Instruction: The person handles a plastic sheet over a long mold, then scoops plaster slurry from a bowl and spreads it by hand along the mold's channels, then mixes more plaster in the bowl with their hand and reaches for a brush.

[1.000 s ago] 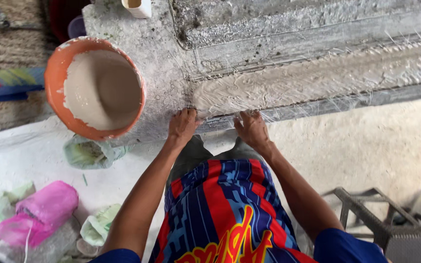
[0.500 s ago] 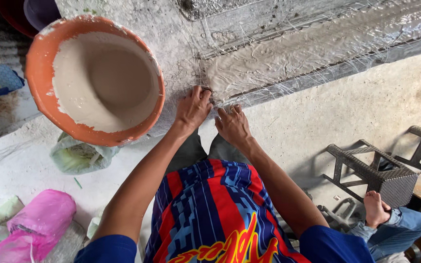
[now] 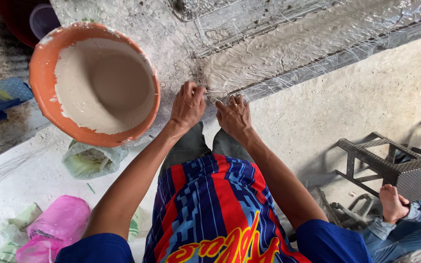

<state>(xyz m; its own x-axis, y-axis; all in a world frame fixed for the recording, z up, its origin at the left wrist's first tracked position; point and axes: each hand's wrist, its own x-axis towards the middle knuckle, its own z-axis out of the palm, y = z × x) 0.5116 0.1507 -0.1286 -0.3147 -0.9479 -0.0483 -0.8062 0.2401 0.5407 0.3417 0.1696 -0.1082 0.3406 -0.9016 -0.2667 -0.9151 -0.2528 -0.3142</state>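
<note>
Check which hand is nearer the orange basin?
Left. The left hand rests just beside the orange basin rim; the right hand lies farther out, beyond the left one.

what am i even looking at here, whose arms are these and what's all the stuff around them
This is one picture from a camera worn on a person's head, looking straight down, so the two arms are that person's own. The left hand and the right hand press side by side on the edge of a grey slab covered with wet, glassy fibre matting. Neither hand holds a tool; the fingers rest on the matting. To the left stands an orange bowl filled with pale creamy liquid. On the floor lie a pink bag and a clear bag. At the right is a dark woven stool, with another person's bare foot beside it.
</note>
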